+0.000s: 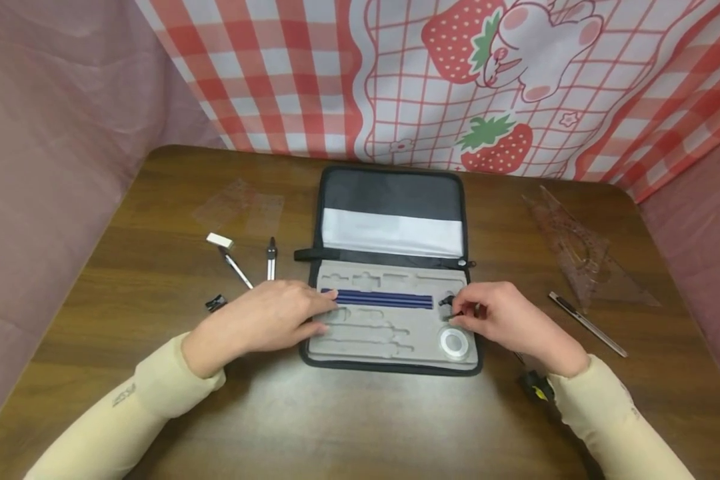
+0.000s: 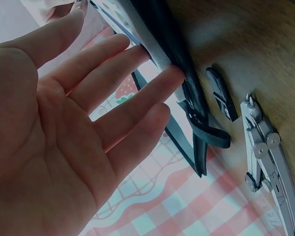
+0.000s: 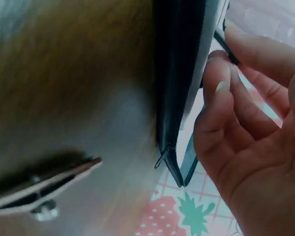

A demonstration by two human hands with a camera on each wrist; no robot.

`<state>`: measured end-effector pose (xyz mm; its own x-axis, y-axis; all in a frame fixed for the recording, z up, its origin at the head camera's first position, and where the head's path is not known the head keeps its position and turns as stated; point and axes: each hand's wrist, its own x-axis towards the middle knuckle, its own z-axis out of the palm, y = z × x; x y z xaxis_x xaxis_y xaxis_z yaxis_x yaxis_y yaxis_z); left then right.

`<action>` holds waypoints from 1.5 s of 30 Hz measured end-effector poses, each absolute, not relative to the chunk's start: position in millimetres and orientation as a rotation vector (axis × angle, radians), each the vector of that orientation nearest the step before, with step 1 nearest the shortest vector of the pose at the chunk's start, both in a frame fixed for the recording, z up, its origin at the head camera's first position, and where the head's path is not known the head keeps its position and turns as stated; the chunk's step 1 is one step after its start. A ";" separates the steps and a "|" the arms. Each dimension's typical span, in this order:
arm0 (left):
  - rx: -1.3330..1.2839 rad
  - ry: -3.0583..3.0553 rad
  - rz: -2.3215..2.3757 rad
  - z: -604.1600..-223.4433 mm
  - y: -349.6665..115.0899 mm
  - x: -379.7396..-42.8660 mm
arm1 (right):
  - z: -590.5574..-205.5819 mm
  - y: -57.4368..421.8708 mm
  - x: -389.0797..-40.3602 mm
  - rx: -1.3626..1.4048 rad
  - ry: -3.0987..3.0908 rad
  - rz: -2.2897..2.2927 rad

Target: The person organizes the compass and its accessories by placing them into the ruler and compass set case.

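An open black zip case with a grey moulded tray lies on the table. Dark blue pencils fill one groove, and a round silver tin sits at the tray's lower right. At the right-hand recess, my right hand pinches a small black piece between thumb and fingers; its exact kind I cannot tell. My left hand reaches over the case's left edge, fingers straight and fingertips by the pencil ends. In the left wrist view its palm shows with nothing held.
Left of the case lie a compass, a pen-like tool, a white eraser, a black sharpener and clear rulers. On the right are clear set squares, a utility knife and a black-and-yellow item.
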<state>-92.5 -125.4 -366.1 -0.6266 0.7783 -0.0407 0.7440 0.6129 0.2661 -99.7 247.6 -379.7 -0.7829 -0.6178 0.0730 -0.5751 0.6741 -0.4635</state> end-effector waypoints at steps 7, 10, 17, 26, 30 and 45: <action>1.268 2.680 0.336 -365.7 -125.2 -92.4 | -379.4 246.0 -96.4 -0.975 2.852 -0.649; 1.275 2.675 0.344 -365.9 -125.4 -92.3 | -379.8 246.6 -96.4 -1.018 2.848 -0.643; 1.277 2.675 0.338 -366.8 -125.4 -92.1 | -377.9 248.1 -94.3 -1.100 2.839 -0.557; 1.273 2.677 0.354 -368.0 -125.5 -92.6 | -377.0 248.2 -91.8 -1.116 2.842 -0.472; 1.270 2.676 0.354 -368.2 -125.7 -92.4 | -377.1 248.3 -90.4 -1.143 2.852 -0.451; 1.252 2.677 0.333 -366.6 -126.8 -91.9 | -377.5 261.8 -74.5 -1.150 2.954 -0.302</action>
<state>-91.9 -126.8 -366.6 -0.6338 0.7715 -0.0564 0.7340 0.6228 0.2707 -74.5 261.8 -377.5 -0.7385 -0.6656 0.1076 -0.6736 0.7214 -0.1606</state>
